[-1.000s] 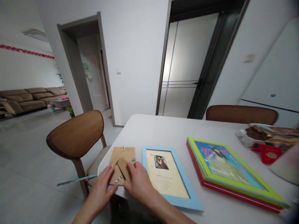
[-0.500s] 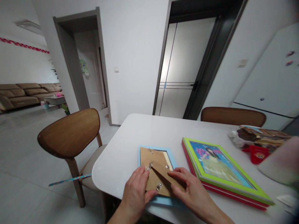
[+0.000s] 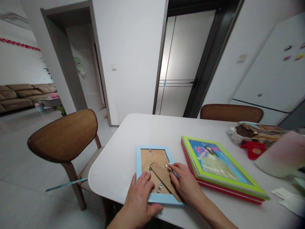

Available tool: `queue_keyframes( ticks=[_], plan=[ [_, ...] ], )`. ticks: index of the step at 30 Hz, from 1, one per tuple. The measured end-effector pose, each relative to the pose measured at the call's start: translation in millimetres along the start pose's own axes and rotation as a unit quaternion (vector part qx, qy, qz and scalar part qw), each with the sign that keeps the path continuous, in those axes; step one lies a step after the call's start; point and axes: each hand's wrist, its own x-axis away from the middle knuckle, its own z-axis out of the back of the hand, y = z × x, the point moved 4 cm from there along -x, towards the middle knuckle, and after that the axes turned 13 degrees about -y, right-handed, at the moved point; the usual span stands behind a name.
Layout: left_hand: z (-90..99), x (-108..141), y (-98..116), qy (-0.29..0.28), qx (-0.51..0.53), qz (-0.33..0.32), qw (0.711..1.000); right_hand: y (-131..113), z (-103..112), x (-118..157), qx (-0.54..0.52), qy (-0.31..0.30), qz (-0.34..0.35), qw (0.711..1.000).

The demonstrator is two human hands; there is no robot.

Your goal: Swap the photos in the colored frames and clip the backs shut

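Note:
A light blue picture frame point(image 3: 138, 162) lies face down on the white table, its brown backing board point(image 3: 156, 159) set inside the rim. Small metal clips are fixed to the board, and a stand flap point(image 3: 164, 178) lies at a slant over its lower right. My left hand point(image 3: 141, 194) rests on the frame's lower left side, fingers stretched out, thumb apart. At the right edge, the fingertips of my right hand point(image 3: 183, 181) close on a metal clip point(image 3: 166, 165); its other fingers are curled and partly hidden.
To the right lies a stack of frames, a green picture frame point(image 3: 214, 162) over a red one point(image 3: 200, 182). Beyond are a red packet point(image 3: 256, 150), a pale container point(image 3: 278, 156) and white tissue point(image 3: 289, 197). Wooden chairs point(image 3: 66, 135) stand around the white table point(image 3: 114, 168).
The backing board was raised and askew; now it sits flat inside the blue frame. My right hand has moved up from the flap to the right clip. The view has shifted slightly.

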Motion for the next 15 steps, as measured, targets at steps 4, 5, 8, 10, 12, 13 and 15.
queue_keyframes(
  ticks=[4, 5, 8, 10, 12, 13, 15],
  plan=[
    [-0.8, 3.9, -4.1, -0.028, 0.021, -0.015, 0.999, 6.6, -0.4, -26.5, 0.052, -0.014, -0.031, 0.998],
    [0.0, 4.0, -5.3, -0.034, 0.026, -0.015, 0.999, 7.5, -0.8, -30.8, 0.055, -0.017, -0.031, 0.998],
    [2.9, 3.8, -8.1, -0.039, 0.034, -0.014, 0.999, 9.7, -1.9, -37.2, 0.056, -0.022, -0.029, 0.998],
    [4.3, 3.8, -9.0, -0.034, 0.036, -0.014, 0.999, 10.4, -2.1, -37.8, 0.058, -0.025, -0.028, 0.998],
    [5.1, 3.9, -9.2, -0.032, 0.037, -0.014, 0.999, 10.1, -1.5, -37.6, 0.059, -0.029, -0.026, 0.997],
    [5.3, 4.0, -9.1, -0.032, 0.036, -0.013, 0.999, 9.4, -1.0, -37.5, 0.06, -0.031, -0.025, 0.997],
    [5.5, 4.2, -8.7, -0.032, 0.035, -0.01, 0.999, 7.4, 0.4, -37.4, 0.062, -0.037, -0.019, 0.997]
  ],
)
